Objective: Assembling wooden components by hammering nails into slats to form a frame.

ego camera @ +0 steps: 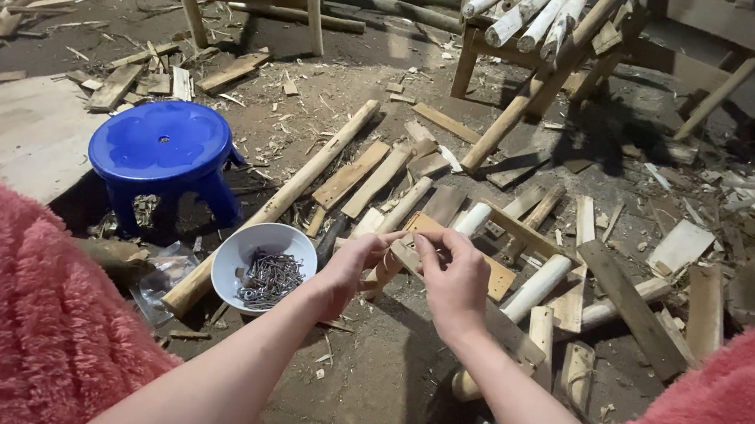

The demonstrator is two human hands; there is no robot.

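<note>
Working over a dirt floor covered with wood scraps, with the white bowl [266, 262] of nails [270, 277] as the reference point. Left hand [357, 262] just to the right of the bowl, fingers curled together, pinching something very thin; probably a single nail, but too small to say for sure. Right hand [455, 279] a little further right of the bowl, fingertips [424, 243] meeting those of the left hand, pinched closed on the same small item. Both hands raised above the floor, not touching any wood.

Judging from this: a nail-picking or nail-sorting step, just after taking from the bowl. Next move probably calls for a firm pinch and for turning the nail point down before placing it on a piece of wood.

Counting: two hands, one bowl, one blue plastic stool [165, 155] up and left of the bowl, one long round pole [281, 200] lying diagonally, passing just behind the bowl. Nails in the bowl: many, in a tangled heap, impossible to count. Flat boards and short round sticks to the right of the bowl: more than a dozen, scattered. One wooden frame loaded with peeled poles [536, 23] far up and right of the bowl.
</note>
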